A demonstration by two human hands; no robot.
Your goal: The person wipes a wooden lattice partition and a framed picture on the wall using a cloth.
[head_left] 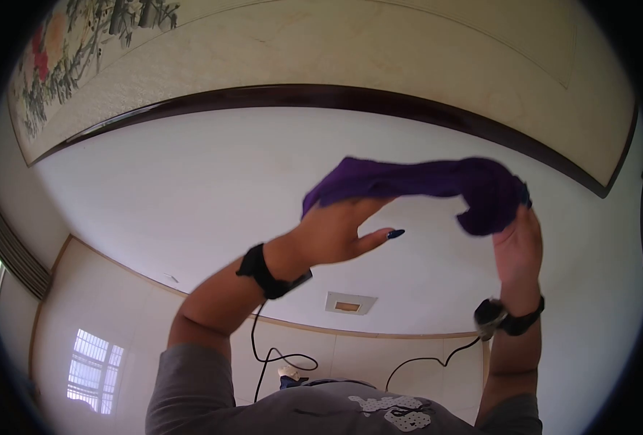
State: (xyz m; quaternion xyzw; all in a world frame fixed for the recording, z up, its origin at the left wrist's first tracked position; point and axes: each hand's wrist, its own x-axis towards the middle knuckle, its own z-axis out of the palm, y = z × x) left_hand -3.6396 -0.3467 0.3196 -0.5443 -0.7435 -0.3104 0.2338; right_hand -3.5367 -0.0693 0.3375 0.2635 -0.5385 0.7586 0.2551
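Observation:
A long, soft purple cloth (415,180) stretches between my two hands, its right end curled into a rounded bunch. My left hand (332,230) bears the cloth's left end, which drapes over the fingers and hides most of them. Its thumb, with a dark painted nail, sticks out apart from the cloth. At the curled end, my right hand (520,243) is closed on the cloth with its fingertips on the outer side. A black band (262,272) circles my left wrist. My right wrist wears another black band (523,320) with a round, shiny piece.
Behind the hands spreads a large white surface (176,167) with a dark wooden edge (299,94). A small square plate (352,303) with a brownish centre shows below the hands. Black cables (285,357) run from both wristbands toward my body. A painted flower picture (53,54) is at upper left.

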